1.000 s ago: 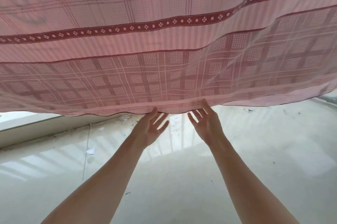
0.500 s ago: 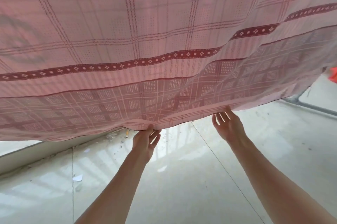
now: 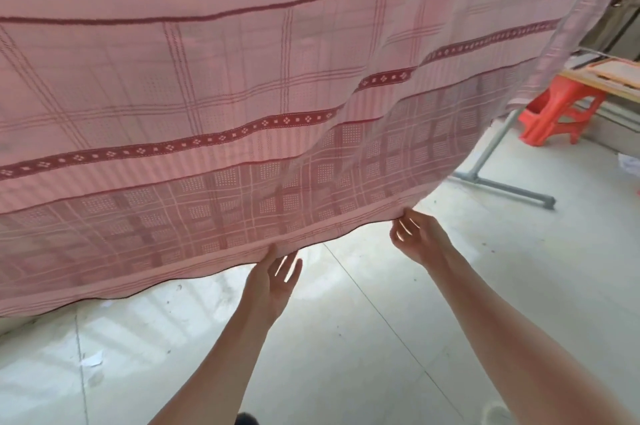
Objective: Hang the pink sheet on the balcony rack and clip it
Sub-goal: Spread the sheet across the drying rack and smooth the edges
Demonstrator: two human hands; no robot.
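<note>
Head view: pink sheet [image 3: 214, 106] hangs spread across frame, top edge and rail out of sight; rack foot [image 3: 502, 184] on floor at right. Left hand [image 3: 273, 281] pinches bottom hem, thumb in front, fingers behind. Right hand [image 3: 417, 239] holds hem just beside, fingers curled at edge. Step judged: straightening the hung sheet. Next: even the hem, then fetch clips; none visible.
</note>
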